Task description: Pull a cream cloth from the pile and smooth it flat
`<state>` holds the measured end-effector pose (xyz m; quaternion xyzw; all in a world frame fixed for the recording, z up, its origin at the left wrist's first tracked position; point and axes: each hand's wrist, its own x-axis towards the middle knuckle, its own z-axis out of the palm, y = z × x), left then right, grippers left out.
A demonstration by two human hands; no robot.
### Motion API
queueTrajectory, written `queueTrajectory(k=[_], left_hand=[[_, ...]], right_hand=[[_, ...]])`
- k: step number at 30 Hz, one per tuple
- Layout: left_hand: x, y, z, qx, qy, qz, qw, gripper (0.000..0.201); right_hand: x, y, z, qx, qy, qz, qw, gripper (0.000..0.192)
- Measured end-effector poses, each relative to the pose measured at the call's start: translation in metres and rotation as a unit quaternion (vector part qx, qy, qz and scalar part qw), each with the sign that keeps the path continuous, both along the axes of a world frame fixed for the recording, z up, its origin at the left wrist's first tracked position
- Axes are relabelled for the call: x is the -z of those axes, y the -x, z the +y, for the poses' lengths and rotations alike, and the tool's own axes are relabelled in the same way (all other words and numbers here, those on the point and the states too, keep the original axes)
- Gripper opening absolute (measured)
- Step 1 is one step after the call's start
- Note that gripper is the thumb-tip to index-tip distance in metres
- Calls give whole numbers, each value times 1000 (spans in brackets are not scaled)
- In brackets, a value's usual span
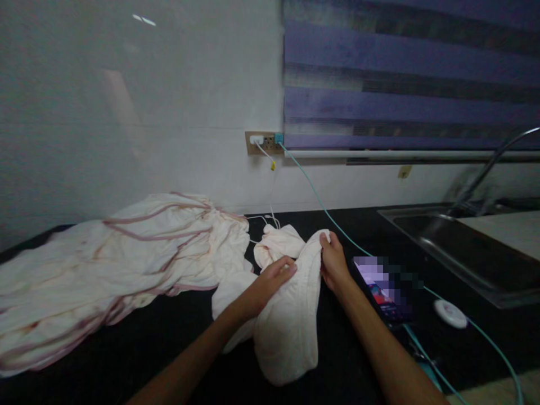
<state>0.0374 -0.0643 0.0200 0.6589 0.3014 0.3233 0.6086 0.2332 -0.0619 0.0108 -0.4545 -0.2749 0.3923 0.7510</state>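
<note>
Two hands are in my head view, both on one white cloth (291, 332) over the middle of the black worktop (147, 337). From where I sit, its long axis runs away from the wearer toward the wall, leaning slightly right: the narrow pinched end points up and right, and the broad rounded end falls toward the wearer. A stitched band follows that axis along the right edge. I see the right hand (334, 260) pinching the top corner between thumb and fingers, while the left hand (272, 281) grips the upper left side, fingers lying over the fabric. More white fabric bunches behind and left of it; I can't tell whether it is all one piece. Farther left sprawls a large cream garment (139, 253) with pink trim, stretching lengthwise from the left edge toward the hands. For containers I have the sink (422, 236) at right, a pale board (506, 230) across part of it; its contents are too dark for me to read. A phone (379, 292) lies right of the right forearm, near a white round object (450, 313).
</note>
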Motion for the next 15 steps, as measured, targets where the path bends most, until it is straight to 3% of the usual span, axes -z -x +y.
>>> queueTrajectory(k=[2,4,8,12,15], left_hand=[[-2,-6,-5,-29,-113,71,991,33],[-4,-9,-10,-32,-245,137,959,31],[-6,-9,-23,67,-433,172,882,28],[-11,-9,-41,128,-515,118,839,39],[-14,-9,-47,98,-485,72,866,36]], right_hand=[[-1,-4,0,16,10,-6,1000,36],[-2,-8,0,14,32,5,999,45],[-1,-14,-1,-11,44,-45,998,75],[-3,-15,-7,-53,15,-115,992,78],[-16,-13,-16,-125,-23,-95,987,74]])
